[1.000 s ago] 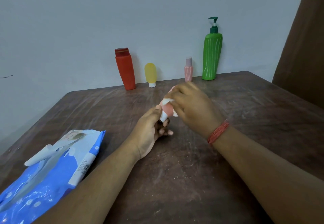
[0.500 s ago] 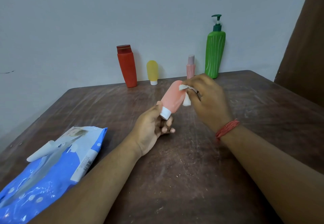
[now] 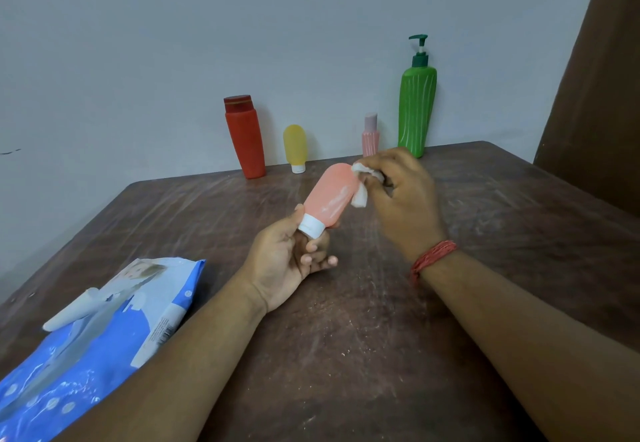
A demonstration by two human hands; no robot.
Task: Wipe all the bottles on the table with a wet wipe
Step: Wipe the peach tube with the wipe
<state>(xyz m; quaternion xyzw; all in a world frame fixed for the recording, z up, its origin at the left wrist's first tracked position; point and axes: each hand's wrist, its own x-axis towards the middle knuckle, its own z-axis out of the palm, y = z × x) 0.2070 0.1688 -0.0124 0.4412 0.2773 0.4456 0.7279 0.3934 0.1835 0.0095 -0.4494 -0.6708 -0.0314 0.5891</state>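
Note:
My left hand [image 3: 289, 261] grips the white cap of a salmon-pink squeeze bottle [image 3: 330, 195], which tilts up and away over the middle of the table. My right hand [image 3: 401, 195] pinches a crumpled white wet wipe [image 3: 362, 183] against the bottle's upper right side. Along the wall stand a red bottle [image 3: 244, 138], a small yellow bottle [image 3: 295, 148] on its white cap, a small pink bottle [image 3: 370, 135] and a tall green pump bottle [image 3: 416, 109].
A blue wet-wipe pack [image 3: 86, 344] with its flap lifted lies at the front left of the dark wooden table [image 3: 381, 337]. A brown panel [image 3: 599, 95] rises at the right beyond the table's edge.
My right hand slid the wipe from the bottle's cap end up to its far end, uncovering the bottle's body. The bottle rose slightly in my left hand.

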